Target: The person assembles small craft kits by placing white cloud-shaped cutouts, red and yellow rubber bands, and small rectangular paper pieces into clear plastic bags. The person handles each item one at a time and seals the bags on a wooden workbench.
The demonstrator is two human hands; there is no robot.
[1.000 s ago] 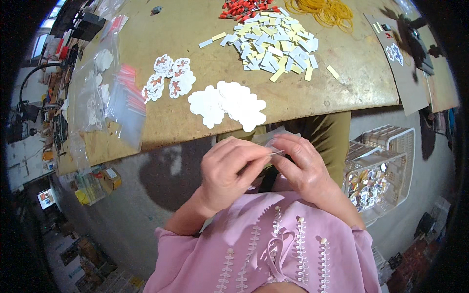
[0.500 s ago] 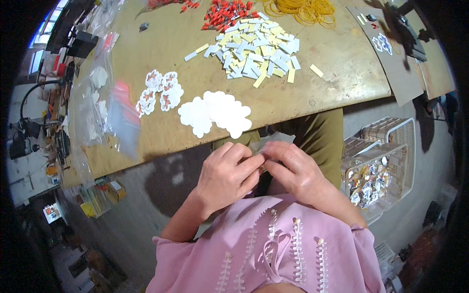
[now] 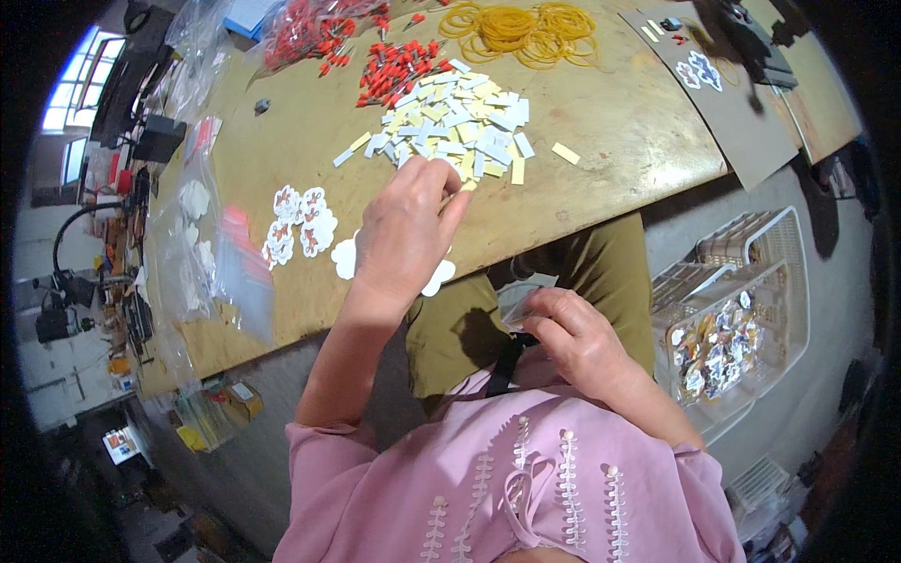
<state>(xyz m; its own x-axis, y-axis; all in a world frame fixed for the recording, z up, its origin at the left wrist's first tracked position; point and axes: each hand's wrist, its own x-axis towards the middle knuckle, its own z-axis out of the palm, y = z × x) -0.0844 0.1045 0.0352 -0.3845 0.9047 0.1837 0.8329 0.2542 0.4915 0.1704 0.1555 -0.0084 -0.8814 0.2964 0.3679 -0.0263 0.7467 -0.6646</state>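
Observation:
My left hand reaches over the table to the near edge of a heap of small pale blue and yellow strips. Its fingers are curled in, with thumb and forefinger close to a yellow strip; whatever lies between the tips is hidden. Under the left wrist, white cloud-shaped cards are partly covered. Over my lap, my right hand is closed on a small clear plastic bag.
Printed cut-outs lie left of the white cards, beside clear bags. Behind the heap are red-tipped pieces and yellow rubber bands. A grey board lies at the right; white plastic baskets stand below it.
My hands were together over my lap and are now apart. The left went forward to the strips; the right stays low with the clear bag. The view has shifted slightly.

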